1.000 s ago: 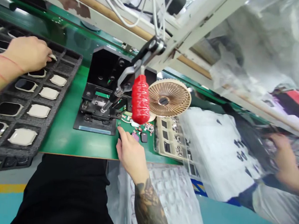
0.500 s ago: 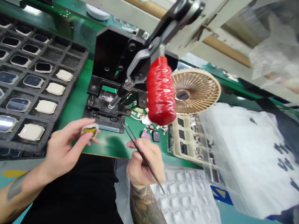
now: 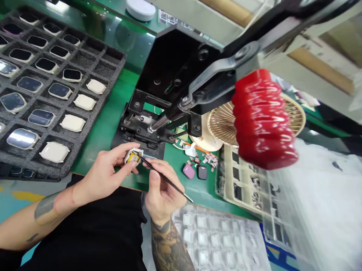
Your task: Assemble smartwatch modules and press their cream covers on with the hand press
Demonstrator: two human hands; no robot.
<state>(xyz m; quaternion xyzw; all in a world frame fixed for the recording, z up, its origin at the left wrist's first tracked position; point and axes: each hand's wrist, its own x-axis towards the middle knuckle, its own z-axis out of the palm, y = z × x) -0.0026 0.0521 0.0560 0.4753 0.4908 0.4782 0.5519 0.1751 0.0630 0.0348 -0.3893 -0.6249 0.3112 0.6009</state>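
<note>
My left hand pinches a small white watch case, its open side facing up with yellow and silver parts showing inside. My right hand grips black tweezers like a pen. Their tips reach into the watch case at its upper right edge; whether they hold a part is too small to tell. Both hands are just in front of a black lever press, whose red handle rises to the right. On the green mat, a purple watch-shaped piece and a black one lie right of my hands.
At left is a dark foam tray of watches and white cases. To the right are a compartment box of small parts, a round fan and white plastic sheeting. A clear blister tray lies near my right forearm.
My right hand has brought the tweezers to the watch case, where their tips now sit inside it. The view has shifted, so the press handle appears larger and further right.
</note>
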